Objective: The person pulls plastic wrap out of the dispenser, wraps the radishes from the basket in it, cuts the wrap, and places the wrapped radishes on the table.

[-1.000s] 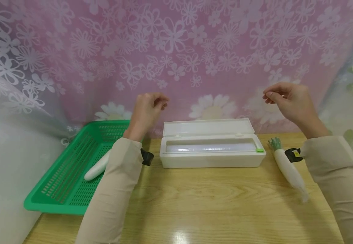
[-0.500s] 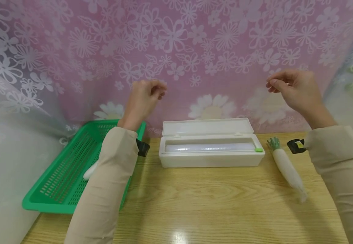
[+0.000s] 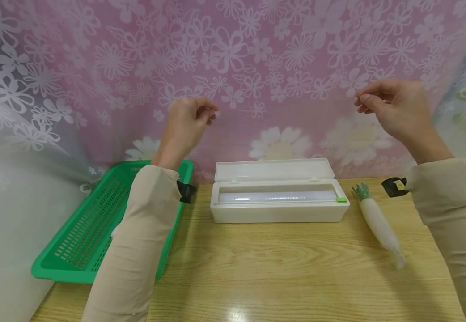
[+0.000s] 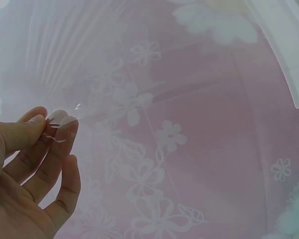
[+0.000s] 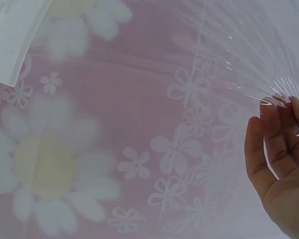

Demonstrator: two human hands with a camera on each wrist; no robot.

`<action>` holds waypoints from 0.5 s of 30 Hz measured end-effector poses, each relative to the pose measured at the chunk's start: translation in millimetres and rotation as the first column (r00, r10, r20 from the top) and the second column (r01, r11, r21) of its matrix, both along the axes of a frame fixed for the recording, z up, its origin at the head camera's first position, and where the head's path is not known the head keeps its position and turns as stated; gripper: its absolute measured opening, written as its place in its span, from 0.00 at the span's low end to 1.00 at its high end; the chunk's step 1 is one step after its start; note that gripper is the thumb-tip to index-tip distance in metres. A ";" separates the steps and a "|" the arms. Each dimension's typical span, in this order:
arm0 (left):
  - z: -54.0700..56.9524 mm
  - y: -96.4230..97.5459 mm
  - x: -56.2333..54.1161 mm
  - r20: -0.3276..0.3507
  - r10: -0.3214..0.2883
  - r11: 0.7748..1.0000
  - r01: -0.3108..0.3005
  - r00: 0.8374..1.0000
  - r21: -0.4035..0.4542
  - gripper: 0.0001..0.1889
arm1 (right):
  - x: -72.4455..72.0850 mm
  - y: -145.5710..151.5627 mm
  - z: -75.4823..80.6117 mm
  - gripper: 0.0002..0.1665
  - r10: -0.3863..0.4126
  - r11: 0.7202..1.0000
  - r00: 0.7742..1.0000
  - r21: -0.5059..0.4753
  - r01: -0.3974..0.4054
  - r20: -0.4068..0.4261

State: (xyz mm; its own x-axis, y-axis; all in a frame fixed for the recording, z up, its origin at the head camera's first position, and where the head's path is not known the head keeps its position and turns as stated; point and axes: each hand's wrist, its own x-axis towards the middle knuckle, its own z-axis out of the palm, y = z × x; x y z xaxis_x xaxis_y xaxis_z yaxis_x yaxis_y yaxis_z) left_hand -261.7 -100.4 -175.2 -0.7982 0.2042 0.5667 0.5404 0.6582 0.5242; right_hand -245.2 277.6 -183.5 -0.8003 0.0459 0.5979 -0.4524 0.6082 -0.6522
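Note:
Both hands are raised above and behind a white dispenser box (image 3: 280, 215) whose lid stands up. Clear cling film (image 4: 52, 64) is pinched between thumb and fingers of my left hand (image 3: 184, 127); creases fan out from the grip. My right hand (image 3: 402, 112) pinches another part of the film (image 5: 264, 64), gathered into sharp folds. The film is nearly invisible in the head view. Inside the box lies the film roll (image 3: 277, 197), with a green slider (image 3: 341, 199) at its right end. To the right of the box, a white radish (image 3: 379, 226) with trimmed green stems lies on the table.
At left stands a green perforated basket (image 3: 64, 275). Another white radish (image 3: 114, 231) in it is mostly hidden by my left sleeve (image 3: 136, 237). A pink flowered curtain (image 3: 233, 89) hangs directly behind the wooden table (image 3: 281, 268).
Both hands have risen. The left has drifted slightly left and the right slightly right. My left sleeve now covers more of the radish in the basket. The box stays put.

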 end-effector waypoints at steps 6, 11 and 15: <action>-2.8 -3.3 6.3 -0.017 -0.017 1.000 0.017 1.000 0.000 0.10 | 12.6 2.6 0.4 0.13 0.036 0.999 0.999 0.014 -0.036 0.018; -0.5 -3.0 8.2 -0.029 -0.007 1.000 0.007 1.000 0.010 0.10 | 17.8 3.2 3.7 0.13 0.029 1.000 0.999 0.010 -0.029 0.031; 2.9 -1.9 9.5 -0.024 -0.002 0.999 0.003 1.000 0.035 0.10 | 20.3 1.9 6.7 0.14 0.006 1.000 1.000 0.019 -0.006 0.014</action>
